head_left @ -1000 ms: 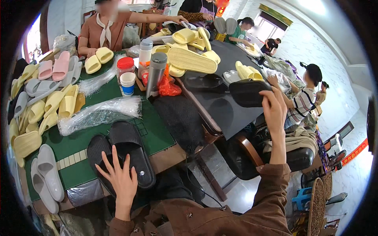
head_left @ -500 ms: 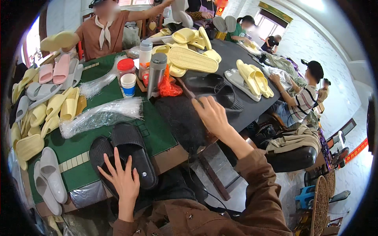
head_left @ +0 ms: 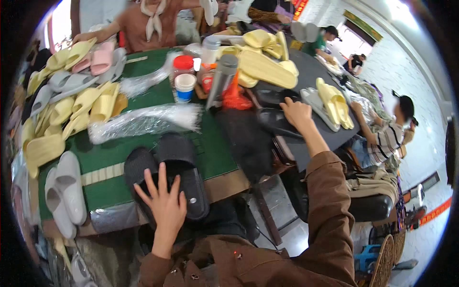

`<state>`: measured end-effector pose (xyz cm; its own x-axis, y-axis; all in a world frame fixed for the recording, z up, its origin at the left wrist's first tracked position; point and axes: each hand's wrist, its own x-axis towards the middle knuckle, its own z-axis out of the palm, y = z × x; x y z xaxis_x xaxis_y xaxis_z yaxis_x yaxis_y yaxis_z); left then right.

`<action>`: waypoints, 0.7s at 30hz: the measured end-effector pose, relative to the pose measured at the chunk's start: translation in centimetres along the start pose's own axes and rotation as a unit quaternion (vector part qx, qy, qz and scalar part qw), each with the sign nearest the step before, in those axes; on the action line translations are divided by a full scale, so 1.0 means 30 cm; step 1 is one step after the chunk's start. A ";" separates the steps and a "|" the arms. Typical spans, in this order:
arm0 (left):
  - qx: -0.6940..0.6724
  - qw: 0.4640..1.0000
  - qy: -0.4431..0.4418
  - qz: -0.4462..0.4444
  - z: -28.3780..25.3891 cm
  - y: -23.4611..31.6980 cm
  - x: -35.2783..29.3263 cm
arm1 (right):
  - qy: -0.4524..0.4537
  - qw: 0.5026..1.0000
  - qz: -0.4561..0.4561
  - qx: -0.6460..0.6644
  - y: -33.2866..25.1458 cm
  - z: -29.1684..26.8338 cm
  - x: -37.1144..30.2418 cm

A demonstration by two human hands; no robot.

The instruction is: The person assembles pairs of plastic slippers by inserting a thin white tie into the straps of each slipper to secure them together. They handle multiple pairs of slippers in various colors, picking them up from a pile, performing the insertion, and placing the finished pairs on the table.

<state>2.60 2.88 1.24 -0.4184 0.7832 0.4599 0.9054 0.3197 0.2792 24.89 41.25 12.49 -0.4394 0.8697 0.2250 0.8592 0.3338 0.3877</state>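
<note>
My left hand (head_left: pixel 165 205) lies with spread fingers over a pair of black slippers, touching the left slipper (head_left: pixel 139 167) and the inner edge of the right slipper (head_left: pixel 191 186). The pair rests at the near edge of the green mat (head_left: pixel 217 162). Farther off to the right, my right hand (head_left: pixel 299 115) has its fingers bent over a black slipper (head_left: pixel 275 120) on the dark table (head_left: pixel 311 150). Its thumb is hidden. Just behind lies another black slipper (head_left: pixel 272 97).
Grey slippers (head_left: pixel 71 189) and a heap of yellow slippers (head_left: pixel 62 112) stand at left. Clear plastic bags (head_left: pixel 146 123), a paper cup (head_left: pixel 184 88), a red-lidded jar (head_left: pixel 183 67) and a steel flask (head_left: pixel 223 81) stand mid-table. Co-workers (head_left: pixel 153 24) are around the table.
My right hand has moved from the dark cloth, away to the right, onto the black slipper. The left hand stays on its pair. The co-worker opposite has lowered a yellow slipper onto the heap.
</note>
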 end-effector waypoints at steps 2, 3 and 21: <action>-0.010 1.000 -0.007 0.013 0.015 0.006 0.006 | -0.050 0.995 -0.064 -0.062 0.079 0.096 0.070; -0.008 1.000 -0.011 0.011 0.014 0.001 0.004 | -0.072 0.996 -0.023 -0.048 0.052 0.083 0.088; -0.101 0.995 -0.009 0.010 -0.056 0.022 -0.069 | -0.026 0.961 -0.009 0.276 0.260 0.055 -0.220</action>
<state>3.93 0.57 1.88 -0.3980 0.7980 0.4524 0.8797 0.1922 0.4349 34.92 38.73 12.55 -0.4549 0.8738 0.1717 0.8658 0.4791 -0.1446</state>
